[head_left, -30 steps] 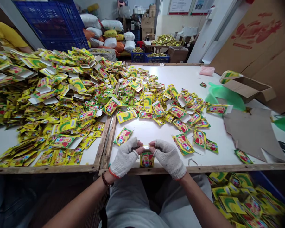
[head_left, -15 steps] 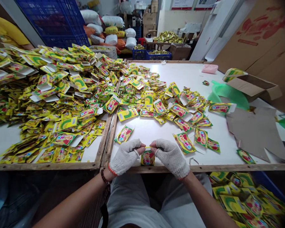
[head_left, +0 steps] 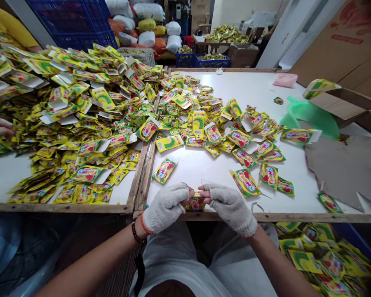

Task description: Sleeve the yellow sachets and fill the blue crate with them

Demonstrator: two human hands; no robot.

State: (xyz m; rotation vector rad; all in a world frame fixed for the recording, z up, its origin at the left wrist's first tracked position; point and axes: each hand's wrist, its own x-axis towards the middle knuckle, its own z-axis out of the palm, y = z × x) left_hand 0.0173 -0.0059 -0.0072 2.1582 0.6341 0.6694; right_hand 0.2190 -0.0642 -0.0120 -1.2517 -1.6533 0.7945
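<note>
White gloves [head_left: 163, 212] are being worn. One yellow box [head_left: 196, 204] is being pinched near its top by the left hand [head_left: 170, 202] and right hand [head_left: 230, 206], beside the table's front edge [head_left: 278, 217], seemingly for steadiness; loose boxes [head_left: 245, 182] are being kept beyond, probably for easy reach.

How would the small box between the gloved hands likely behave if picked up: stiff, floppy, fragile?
The small box is probably light, since the left hand and right hand hold it only at the fingertips. It may crease if squeezed: a similar open box shows a thin, card-like flap. With a flat-looking printed front, it seems unlikely to roll.
</note>
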